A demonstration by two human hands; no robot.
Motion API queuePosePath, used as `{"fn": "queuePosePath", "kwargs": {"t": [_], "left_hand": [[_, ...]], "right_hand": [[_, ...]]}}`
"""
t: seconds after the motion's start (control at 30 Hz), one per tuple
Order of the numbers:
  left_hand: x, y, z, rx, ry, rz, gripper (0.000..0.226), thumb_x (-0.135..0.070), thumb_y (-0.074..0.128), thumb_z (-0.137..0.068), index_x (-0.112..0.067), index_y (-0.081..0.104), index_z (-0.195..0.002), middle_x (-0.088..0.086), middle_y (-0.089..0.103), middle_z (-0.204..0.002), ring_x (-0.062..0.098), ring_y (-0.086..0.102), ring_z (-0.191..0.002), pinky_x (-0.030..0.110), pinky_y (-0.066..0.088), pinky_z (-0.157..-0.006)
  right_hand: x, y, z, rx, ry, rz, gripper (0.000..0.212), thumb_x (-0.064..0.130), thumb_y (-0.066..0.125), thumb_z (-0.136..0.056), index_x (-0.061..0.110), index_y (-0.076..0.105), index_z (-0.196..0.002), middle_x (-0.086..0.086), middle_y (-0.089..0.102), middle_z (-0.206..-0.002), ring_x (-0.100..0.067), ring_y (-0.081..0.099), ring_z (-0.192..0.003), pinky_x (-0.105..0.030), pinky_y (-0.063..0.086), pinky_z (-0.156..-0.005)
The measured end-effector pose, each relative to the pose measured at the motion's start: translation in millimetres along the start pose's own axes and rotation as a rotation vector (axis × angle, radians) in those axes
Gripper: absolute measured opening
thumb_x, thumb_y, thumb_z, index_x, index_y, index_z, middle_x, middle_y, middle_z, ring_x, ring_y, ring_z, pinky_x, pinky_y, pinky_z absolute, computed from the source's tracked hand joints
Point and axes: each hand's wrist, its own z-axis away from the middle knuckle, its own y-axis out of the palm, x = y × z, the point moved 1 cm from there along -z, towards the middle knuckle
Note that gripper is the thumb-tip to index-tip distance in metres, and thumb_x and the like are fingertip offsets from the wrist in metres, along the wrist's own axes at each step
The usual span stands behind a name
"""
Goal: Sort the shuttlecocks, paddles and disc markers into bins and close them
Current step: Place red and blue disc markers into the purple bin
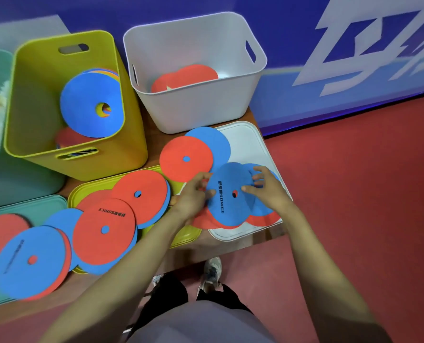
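both hands on the top blue disc marker point(227, 206) of the overlapping heap on the white lid point(245, 142): left hand point(193, 196) pinched one edge, right hand point(268, 191) curled round the other. risk: discs beneath point(261, 219) could drag along and slip off the lid onto the floor point(354, 194).

Blue disc marker at right point(230, 194): black print across its face, small unread characters followed by "SONICE". Red disc marker at near centre-left point(104, 229): the same black print, "SONICE", seen upside down. Blue disc marker at near left point(30, 261): one blurred black line, unreadable; wall banner at far right point(369, 45): large white characters, cut off, unreadable.
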Motion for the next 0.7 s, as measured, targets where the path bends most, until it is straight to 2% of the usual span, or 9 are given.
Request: {"fn": "queuePosePath", "kwargs": {"t": [0.07,0.13,0.2,0.33,0.4,0.53,0.7], "left_hand": [[-10.7,-16.7,7.9,0.019,0.044,0.071,0.03,0.009,0.048,-0.091,-0.02,0.054,-0.096,-0.014,0.066,-0.065,0.004,0.062,-0.063,0.016,0.047,-0.056],[-19.9,-33.9,15.5,-0.008,0.084,0.128,0.026,0.006,0.05,-0.091,-0.019,0.055,-0.099,-0.009,0.069,-0.067,0.007,0.062,-0.058,0.016,0.044,-0.049],[-28.1,-51.2,25.3,-0.072,0.124,0.198,0.026,0.005,0.056,-0.087,-0.018,0.059,-0.096,-0.004,0.07,-0.072,0.016,0.063,-0.061,0.022,0.046,-0.051],[-42.4,-87.6,54.3,-0.255,0.238,0.25,0.026,0.007,0.063,-0.08,-0.016,0.064,-0.093,-0.003,0.073,-0.076,0.011,0.066,-0.066,0.024,0.051,-0.059],[-49.8,-108.2,69.2,-0.341,0.314,0.268,0.026,0.007,0.064,-0.079,-0.015,0.066,-0.093,-0.002,0.074,-0.079,0.011,0.067,-0.07,0.024,0.054,-0.063],[-59.0,-147.5,94.1,-0.443,0.449,0.287,0.024,0.005,0.064,-0.079,-0.012,0.066,-0.095,-0.003,0.074,-0.082,0.009,0.067,-0.076,0.023,0.054,-0.067],[-55.1,-219.7,108.9,-0.583,0.487,0.432,0.022,0.001,0.062,-0.082,-0.014,0.064,-0.098,-0.002,0.073,-0.085,0.009,0.066,-0.077,0.023,0.055,-0.064]], "right_hand": [[13.5,5.3,-1.6,-0.016,-0.049,-0.058,0.054,0.023,0.073,-0.08,0.018,0.047,-0.127,-0.002,0.051,-0.113,-0.021,0.055,-0.103,-0.026,0.041,-0.082],[29.2,13.4,-3.4,-0.026,-0.135,-0.083,0.043,0.023,0.072,-0.081,0.023,0.052,-0.119,-0.002,0.052,-0.114,-0.019,0.057,-0.1,-0.02,0.043,-0.078],[52.0,23.0,-1.8,-0.062,-0.248,-0.142,0.037,0.018,0.073,-0.08,0.024,0.052,-0.109,-0.001,0.053,-0.113,-0.018,0.057,-0.096,-0.015,0.045,-0.073],[103.0,42.1,-0.5,-0.051,-0.412,-0.273,0.035,0.011,0.075,-0.075,0.028,0.048,-0.088,0.011,0.054,-0.095,-0.017,0.059,-0.093,-0.032,0.049,-0.08],[128.0,55.1,0.0,-0.009,-0.495,-0.268,0.031,0.013,0.073,-0.076,0.026,0.046,-0.083,0.007,0.055,-0.091,-0.018,0.06,-0.092,-0.034,0.048,-0.081],[179.9,85.7,8.6,0.02,-0.621,-0.279,0.03,0.007,0.07,-0.081,0.023,0.045,-0.085,0.007,0.052,-0.086,-0.008,0.053,-0.083,-0.018,0.046,-0.072],[251.3,140.8,17.2,0.029,-0.749,-0.222,0.029,0.009,0.068,-0.082,0.032,0.05,-0.079,0.02,0.056,-0.076,0.001,0.053,-0.072,-0.017,0.045,-0.064]]}}
